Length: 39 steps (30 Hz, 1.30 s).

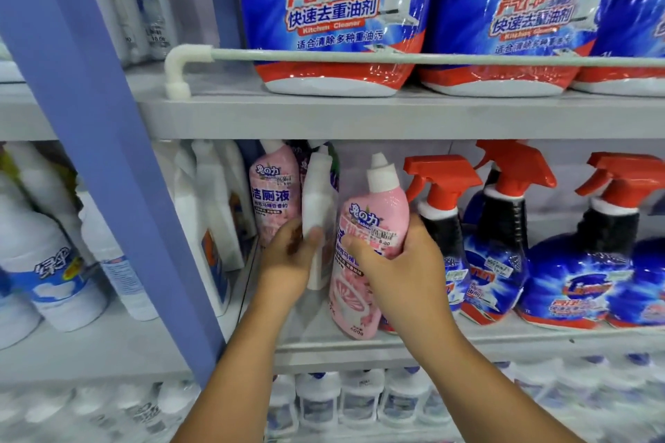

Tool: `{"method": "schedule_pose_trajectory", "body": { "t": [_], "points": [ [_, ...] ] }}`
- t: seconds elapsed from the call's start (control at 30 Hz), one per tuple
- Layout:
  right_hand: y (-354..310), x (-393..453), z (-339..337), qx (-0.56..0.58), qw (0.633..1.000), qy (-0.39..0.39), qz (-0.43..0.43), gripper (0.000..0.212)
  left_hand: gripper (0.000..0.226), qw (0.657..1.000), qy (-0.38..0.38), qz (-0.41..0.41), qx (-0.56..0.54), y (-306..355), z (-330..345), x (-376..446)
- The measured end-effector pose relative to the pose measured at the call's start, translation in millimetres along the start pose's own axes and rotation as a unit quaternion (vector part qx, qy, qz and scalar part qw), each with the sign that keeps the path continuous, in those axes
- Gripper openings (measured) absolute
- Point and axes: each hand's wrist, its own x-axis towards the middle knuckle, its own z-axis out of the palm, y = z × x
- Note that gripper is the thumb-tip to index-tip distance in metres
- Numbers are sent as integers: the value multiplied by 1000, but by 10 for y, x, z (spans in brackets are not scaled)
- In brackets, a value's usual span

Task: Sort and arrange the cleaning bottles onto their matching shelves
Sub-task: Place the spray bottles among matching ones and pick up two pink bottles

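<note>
My right hand [399,262] grips a pink toilet-cleaner bottle [363,227] with a white angled cap, standing on the middle shelf [539,338]. My left hand [288,259] holds a white bottle [318,212] just left of it, turned so its plain side faces me. Another pink bottle [275,191] of the same kind stands further back on the left, with a dark purple one partly hidden behind the white bottle.
Blue spray bottles with red triggers [503,227] crowd the shelf to the right. White bottles [212,212] stand to the left beside a blue upright post [118,162]. Large blue kitchen-cleaner jugs [334,11] fill the shelf above; several small white bottles [360,403] sit below.
</note>
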Motion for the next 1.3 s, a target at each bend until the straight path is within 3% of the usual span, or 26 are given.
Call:
{"method": "schedule_pose_trajectory", "body": {
  "t": [0.1, 0.17, 0.27, 0.33, 0.5, 0.63, 0.77, 0.93, 1.07, 1.3],
  "points": [
    [49, 16, 15, 7, 1000, -11, 13, 34, 22, 979, 194, 56, 7, 147, -54, 101],
    [72, 9, 27, 20, 999, -21, 21, 30, 33, 969, 246, 41, -4, 296, -74, 265],
    [94, 5, 21, 21, 999, -35, 22, 28, 69, 981, 172, -13, -93, 337, -28, 462],
    [112, 19, 14, 12, 999, -39, 22, 28, 78, 984, 160, -23, -78, 232, 1, 541],
    [132, 44, 1, 0, 998, -56, 21, 27, 79, 979, 201, -26, 33, 83, 20, 511],
    [143, 50, -1, 0, 998, -60, 15, 29, 53, 985, 170, -37, 16, 194, -17, 206],
    [143, 47, 3, 2, 998, -62, 12, 31, 39, 984, 176, 13, 20, 163, -62, -14],
    [150, 7, -19, 18, 998, -62, 21, 33, 39, 976, 214, 50, -14, 196, -79, -365],
    [37, -54, -95, 80, 995, -49, 18, 36, 45, 981, 163, 105, -28, 310, -125, -651],
    [-172, -381, -169, 79, 995, -44, -47, 44, 64, 979, 105, 157, -75, 679, -482, -1246]
  ]
}}
